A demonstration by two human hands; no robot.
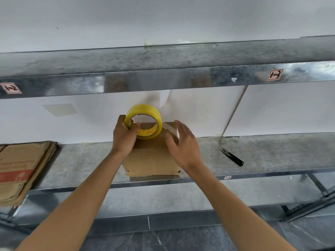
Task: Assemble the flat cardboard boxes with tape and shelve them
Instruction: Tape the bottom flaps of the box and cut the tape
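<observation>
A small brown cardboard box (150,160) stands on the metal shelf (87,160), right in front of me. Above its top, my left hand (125,136) grips a yellow roll of tape (145,122), thumb inside the core. A strip of clear tape runs from the roll to the box's far right top edge. My right hand (183,142) hovers over the right side of the box, fingers spread, slightly blurred. Whether it touches the tape strip is unclear.
A stack of flat cardboard boxes (21,169) lies at the left end of the shelf. Black thread snips (233,157) lie on the shelf to the right. An upper metal shelf (163,77) runs overhead; a lower one sits below.
</observation>
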